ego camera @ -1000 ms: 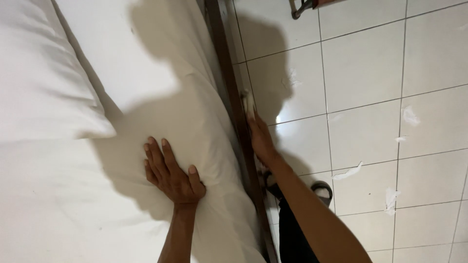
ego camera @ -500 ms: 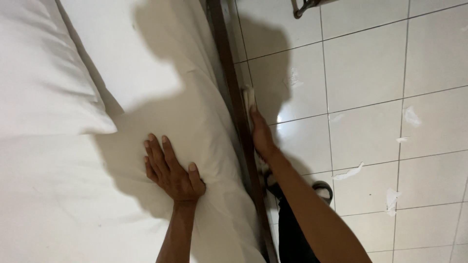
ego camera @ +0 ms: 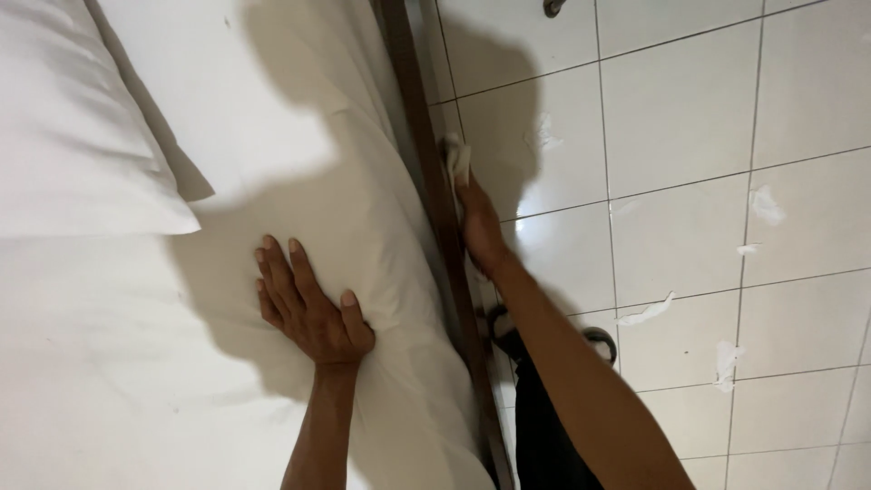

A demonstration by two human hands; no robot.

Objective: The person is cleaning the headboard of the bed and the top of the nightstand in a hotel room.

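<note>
Both hands work: left hand (ego camera: 308, 308) flat on sheet (ego camera: 272, 163), right hand (ego camera: 479, 231) pinching cloth (ego camera: 456, 161) pointing up-frame.

The left hand (ego camera: 307, 304) lies flat, palm down, fingers spread and pointing away, thumb out to the right, forearm straight behind it. The right hand (ego camera: 479, 227) reaches further forward on an outstretched arm, fingers curled shut around something white.

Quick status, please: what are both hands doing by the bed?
Left hand flat on white sheet. Right hand presses white cloth at dark bed frame. Paper scraps on tiled floor.
</note>
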